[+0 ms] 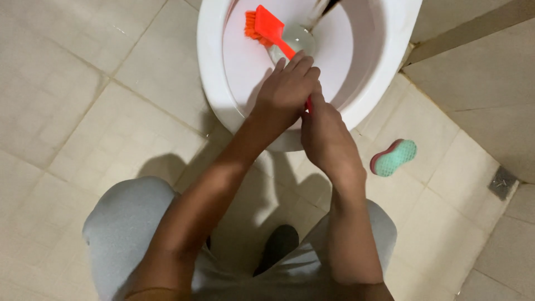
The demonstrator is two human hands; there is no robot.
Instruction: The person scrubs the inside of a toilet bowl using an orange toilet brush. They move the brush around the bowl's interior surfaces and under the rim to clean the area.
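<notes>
Both hands grip one red-orange scrubbing brush over a white toilet bowl. My left hand wraps the handle higher up, fingers curled over it. Just behind it, my right hand closes on the handle's end. The brush head with orange bristles lies inside the bowl against its left inner wall, near the water at the bottom. Most of the handle is hidden under my hands.
A green and pink sponge lies on the beige tiled floor right of the bowl. A metal floor drain sits at the far right. My knees in grey trousers are bent below the bowl.
</notes>
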